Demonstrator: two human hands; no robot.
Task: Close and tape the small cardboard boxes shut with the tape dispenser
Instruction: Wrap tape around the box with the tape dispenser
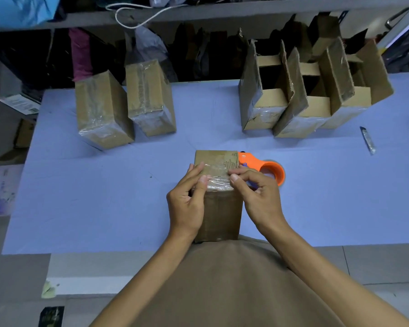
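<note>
While both hands work the top of the small cardboard box point(216, 182), the tape dispenser point(263, 169) lies untouched on the blue table point(104, 185), just beyond the knuckles of the right hand point(260, 197) and touching or nearly touching the box's right side. The left hand point(188, 199) holds the box's left top edge, thumb laid flat on the clear tape point(219, 181), fingers wrapped round the side. The right hand pinches at the tape's right end with thumb and forefinger, its remaining fingers curled. The box stands upright directly between the two grips, its long axis vertical, the tape strip running left to right across the lid. Judgement: this strip is being smoothed down, and the next move turns on the dispenser, which the right hand is plainly nearer to; its handle points away and to the left of that hand, its orange ring to the right. Farther off, beyond the left grip, stand two sealed boxes point(125, 102); beyond the right grip stand open boxes point(305, 90) awaiting closure.
</note>
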